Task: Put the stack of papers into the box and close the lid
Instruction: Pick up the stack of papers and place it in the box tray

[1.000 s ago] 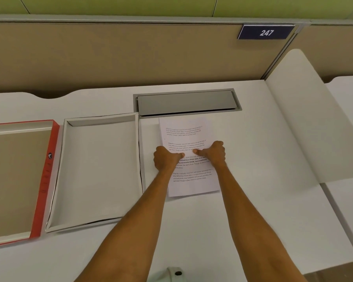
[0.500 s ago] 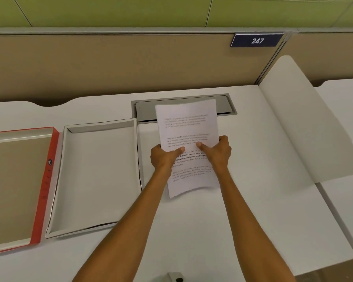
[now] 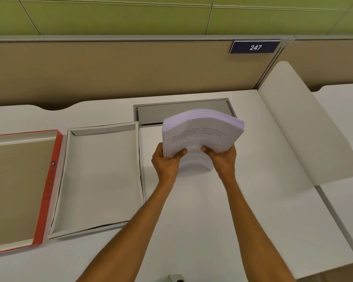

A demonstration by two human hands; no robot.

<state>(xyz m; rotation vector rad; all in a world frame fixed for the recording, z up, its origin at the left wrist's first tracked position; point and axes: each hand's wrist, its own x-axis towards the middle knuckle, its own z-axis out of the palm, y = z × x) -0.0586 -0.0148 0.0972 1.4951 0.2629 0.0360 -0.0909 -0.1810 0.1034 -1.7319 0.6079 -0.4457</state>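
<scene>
A thick stack of printed papers (image 3: 202, 133) is held up on edge above the white desk, its top bowed toward me so the sheet edges show. My left hand (image 3: 166, 161) grips its left side and my right hand (image 3: 222, 159) grips its right side, thumbs on the printed face. The open white box (image 3: 102, 176) lies flat and unfilled just left of my hands. Its lid (image 3: 49, 190), red-edged with a brown inside, lies upturned at the far left.
A grey recessed cable flap (image 3: 181, 110) sits in the desk behind the papers. A curved white divider panel (image 3: 306, 135) rises at the right. A beige partition with a "247" plate (image 3: 255, 47) bounds the back. A small white device (image 3: 175, 278) peeks in at the bottom edge.
The stack lay flat on the desk under my hands. Both hands have gripped its sides, lifted it and tilted it upright, so it now bows forward.
</scene>
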